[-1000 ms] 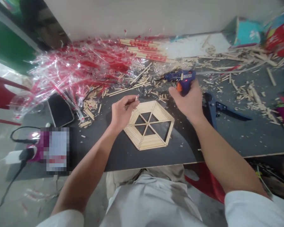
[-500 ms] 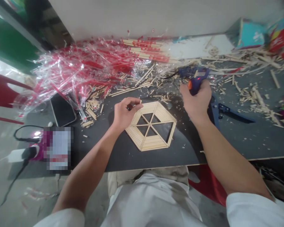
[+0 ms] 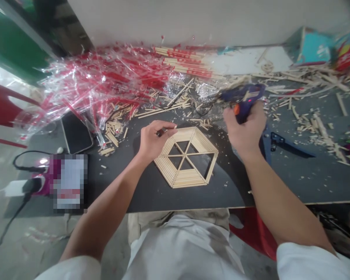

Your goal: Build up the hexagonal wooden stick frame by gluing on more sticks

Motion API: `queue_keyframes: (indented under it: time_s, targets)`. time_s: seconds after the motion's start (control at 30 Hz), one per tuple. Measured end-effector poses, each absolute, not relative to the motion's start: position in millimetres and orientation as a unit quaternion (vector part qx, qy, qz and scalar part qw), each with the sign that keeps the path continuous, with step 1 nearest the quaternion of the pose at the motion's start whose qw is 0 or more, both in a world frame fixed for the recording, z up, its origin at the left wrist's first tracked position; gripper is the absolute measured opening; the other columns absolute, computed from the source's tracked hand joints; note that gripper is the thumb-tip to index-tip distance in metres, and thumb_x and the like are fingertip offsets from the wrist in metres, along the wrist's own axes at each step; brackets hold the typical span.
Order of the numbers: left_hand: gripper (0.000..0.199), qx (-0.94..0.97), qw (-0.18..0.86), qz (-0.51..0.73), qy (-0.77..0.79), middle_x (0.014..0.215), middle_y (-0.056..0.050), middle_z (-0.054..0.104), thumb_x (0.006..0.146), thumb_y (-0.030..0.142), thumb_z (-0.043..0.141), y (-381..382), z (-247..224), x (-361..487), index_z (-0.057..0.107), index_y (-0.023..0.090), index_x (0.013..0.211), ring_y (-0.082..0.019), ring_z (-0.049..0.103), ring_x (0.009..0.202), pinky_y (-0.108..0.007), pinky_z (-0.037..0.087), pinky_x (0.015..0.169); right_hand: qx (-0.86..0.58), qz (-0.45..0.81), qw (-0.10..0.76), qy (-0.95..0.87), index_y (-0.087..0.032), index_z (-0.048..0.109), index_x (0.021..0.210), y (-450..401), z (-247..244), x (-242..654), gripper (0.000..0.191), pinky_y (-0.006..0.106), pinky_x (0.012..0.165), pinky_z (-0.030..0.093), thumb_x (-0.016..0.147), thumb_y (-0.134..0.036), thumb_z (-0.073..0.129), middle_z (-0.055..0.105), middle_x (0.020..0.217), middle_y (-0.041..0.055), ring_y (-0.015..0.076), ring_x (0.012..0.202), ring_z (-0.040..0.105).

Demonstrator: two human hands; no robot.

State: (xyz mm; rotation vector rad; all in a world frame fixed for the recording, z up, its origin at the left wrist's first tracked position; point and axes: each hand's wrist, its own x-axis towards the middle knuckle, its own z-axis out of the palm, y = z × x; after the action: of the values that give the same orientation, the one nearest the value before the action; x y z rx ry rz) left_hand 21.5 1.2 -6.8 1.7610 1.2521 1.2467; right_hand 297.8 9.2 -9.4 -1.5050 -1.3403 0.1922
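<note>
A hexagonal frame of pale sticks (image 3: 189, 177) lies flat on the dark table, with spokes meeting at its centre. My left hand (image 3: 156, 140) is at its upper left, thumb and fingers pinched on a small stick piece (image 3: 175, 126) whose tip shows. To the right of the frame, my right hand (image 3: 247, 128) is closed round the handle of a blue glue gun (image 3: 245, 97) with an orange trigger and a small red light. The gun's nozzle points left, above the table. Blue cutters (image 3: 291, 146) lie beside my right wrist, partly hidden by it.
Red and clear plastic wrappers (image 3: 105, 77) heap at the back left, beside wrapped chopsticks (image 3: 189, 62). Cut stick pieces (image 3: 112, 134) lie near a dark phone (image 3: 76, 132). Stick scraps (image 3: 323, 132) cover the right side. A pixelated device (image 3: 71, 182) sits at the left edge.
My right hand and the glue gun have shifted slightly to the right, and the gun looks a little tilted. My left hand has hardly moved. The whole view has shifted a little.
</note>
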Motion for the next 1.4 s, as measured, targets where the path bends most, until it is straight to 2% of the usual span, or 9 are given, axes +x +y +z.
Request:
queue_keyframes:
  time_s: [0.2, 0.33, 0.53, 0.8, 0.97, 1.07, 1.2, 1.4]
  targets:
    - [0.008, 0.665, 0.317, 0.466, 0.490, 0.089, -0.002, 0.082, 0.082, 0.026, 0.086, -1, -7, 21, 0.085, 0.024, 0.091, -0.011, 0.066, 0.066, -0.026, 0.054, 0.067, -0.614, 0.063, 0.397, -0.679, -0.028, 0.050, 0.085, -8, -1, 275, 0.037, 0.040, 0.060, 0.050, 0.087, -0.061, 0.063, 0.061, 0.069, 0.0027, 0.0222, 0.061, 0.058]
    - [0.008, 0.669, 0.312, 0.450, 0.503, 0.087, -0.002, 0.082, 0.081, 0.025, 0.086, -2, -2, 23, 0.085, 0.024, 0.089, -0.013, 0.067, 0.068, -0.026, 0.055, 0.067, -0.603, 0.057, 0.356, -0.711, -0.027, 0.049, 0.083, -9, -4, 273, 0.031, 0.037, 0.058, 0.047, 0.089, -0.055, 0.061, 0.058, 0.066, 0.0020, 0.0205, 0.058, 0.055]
    - [0.007, 0.672, 0.308, 0.439, 0.511, 0.087, -0.002, 0.082, 0.082, 0.026, 0.087, -3, 1, 24, 0.085, 0.024, 0.088, -0.013, 0.068, 0.069, -0.026, 0.055, 0.067, -0.621, 0.043, 0.345, -0.702, -0.026, 0.052, 0.086, -7, -7, 276, 0.026, 0.038, 0.058, 0.047, 0.089, -0.051, 0.062, 0.061, 0.068, 0.0042, 0.0225, 0.058, 0.057]
    - [0.007, 0.680, 0.302, 0.433, 0.508, 0.087, -0.001, 0.082, 0.082, 0.024, 0.087, -3, 0, 24, 0.083, 0.024, 0.087, -0.013, 0.068, 0.069, -0.027, 0.056, 0.069, -0.633, 0.040, 0.316, -0.705, -0.025, 0.057, 0.091, -6, -9, 279, 0.032, 0.040, 0.061, 0.047, 0.091, -0.057, 0.059, 0.061, 0.069, 0.0055, 0.0242, 0.061, 0.057]
    - [0.022, 0.647, 0.346, 0.441, 0.516, 0.087, -0.002, 0.081, 0.081, 0.027, 0.087, -3, -1, 25, 0.077, 0.021, 0.100, -0.016, 0.075, 0.079, -0.027, 0.056, 0.070, -0.640, 0.046, 0.312, -0.701, -0.024, 0.059, 0.094, -6, -8, 279, 0.036, 0.040, 0.062, 0.047, 0.091, -0.060, 0.058, 0.060, 0.068, 0.0050, 0.0243, 0.061, 0.056]
    - [0.030, 0.640, 0.354, 0.444, 0.517, 0.085, -0.001, 0.081, 0.080, 0.028, 0.087, -2, -3, 24, 0.073, 0.021, 0.106, -0.015, 0.074, 0.076, -0.028, 0.055, 0.070, -0.644, 0.053, 0.306, -0.700, -0.024, 0.059, 0.094, -6, -8, 280, 0.035, 0.041, 0.062, 0.047, 0.090, -0.059, 0.059, 0.059, 0.067, 0.0043, 0.0240, 0.059, 0.055]
    - [0.033, 0.643, 0.353, 0.443, 0.515, 0.085, -0.001, 0.081, 0.080, 0.031, 0.087, -2, -4, 24, 0.072, 0.022, 0.108, -0.015, 0.073, 0.074, -0.029, 0.054, 0.069, -0.635, 0.055, 0.320, -0.701, -0.025, 0.060, 0.094, -6, -9, 281, 0.035, 0.041, 0.064, 0.048, 0.089, -0.060, 0.061, 0.061, 0.070, 0.0049, 0.0248, 0.063, 0.058]
    - [0.035, 0.646, 0.344, 0.437, 0.522, 0.086, -0.001, 0.082, 0.081, 0.033, 0.086, -3, -3, 23, 0.071, 0.022, 0.110, -0.017, 0.075, 0.078, -0.031, 0.054, 0.072, -0.632, 0.041, 0.335, -0.698, -0.026, 0.060, 0.091, -6, -9, 280, 0.037, 0.040, 0.060, 0.047, 0.089, -0.063, 0.061, 0.058, 0.063, 0.0025, 0.0229, 0.058, 0.054]
